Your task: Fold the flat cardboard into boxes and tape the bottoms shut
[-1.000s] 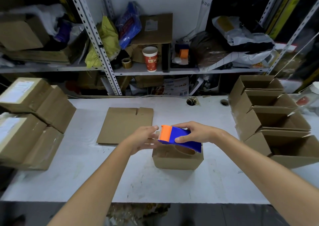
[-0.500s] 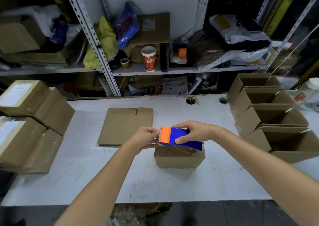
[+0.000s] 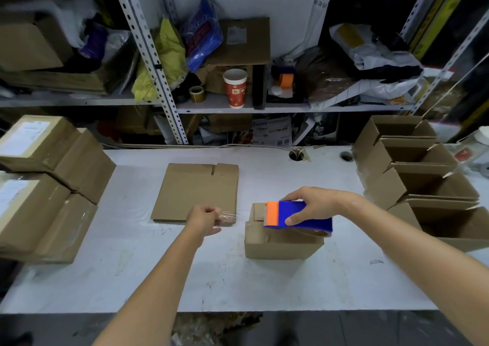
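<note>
Cluttered metal shelves stuffed with bags and cartons run along the back, a red paper cup standing on one, and below them a white worktop fills the space. At its left end sealed boxes are piled up. Next comes a sheet of flat cardboard, lying unfolded toward the middle. Over its near right corner the left hand is curled into a loose fist, pinching the free end of a strip of clear tape, which shows only faintly as it stretches rightward. That strip leads to the blue and orange tape dispenser, resting on top of a small box just right of centre. The right hand grips the dispenser, fingers over its top and thumb on the near side. Further right, a row of made-up boxes stands open-topped. I would say the taping step is in hand: a length is being drawn out before it goes over the seam of the small box. The next move probably calls for laying the free end down over the box's left edge, pressing it flat, then pulling the dispenser across to the right while keeping the strip taut and centred.
</note>
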